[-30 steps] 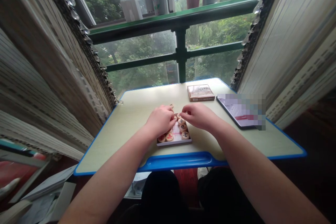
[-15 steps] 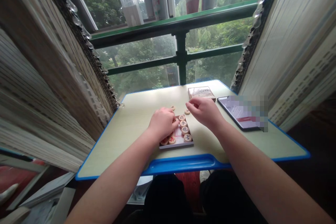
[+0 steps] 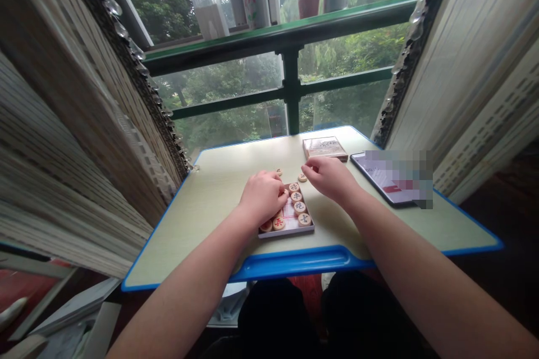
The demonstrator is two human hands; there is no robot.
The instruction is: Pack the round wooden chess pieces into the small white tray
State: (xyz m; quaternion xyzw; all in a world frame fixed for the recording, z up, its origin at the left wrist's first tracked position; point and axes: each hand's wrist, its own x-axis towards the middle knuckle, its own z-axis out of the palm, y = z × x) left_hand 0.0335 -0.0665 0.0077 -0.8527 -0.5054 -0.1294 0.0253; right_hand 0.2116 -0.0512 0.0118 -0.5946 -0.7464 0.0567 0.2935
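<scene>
My left hand (image 3: 264,196) reaches over an open shallow box (image 3: 286,232), its fingers curled down on a xiangqi piece that they mostly cover. Inside the box, several round wooden xiangqi pieces line the right side, among them a dark-lettered one (image 3: 299,207). A red-lettered piece (image 3: 278,223) lies at the box's near edge, and the left part of the box is hidden by my hand. My right hand (image 3: 330,176) is closed, beside a loose piece (image 3: 302,177) on the table; what its fingers hold, if anything, is hidden. Another loose piece (image 3: 279,171) lies just beyond my left hand.
The small table (image 3: 189,213) has a blue rim and a blue front groove (image 3: 295,261). A flat box lid (image 3: 325,148) lies at the back, with a phone (image 3: 381,179) to the right. Curtains flank both sides; cans and cups stand on the green window ledge.
The view has shifted slightly, so the box and pieces appear a little further right. Both hands stay in nearly the same places, with my left fingers still on the piece in the box.
</scene>
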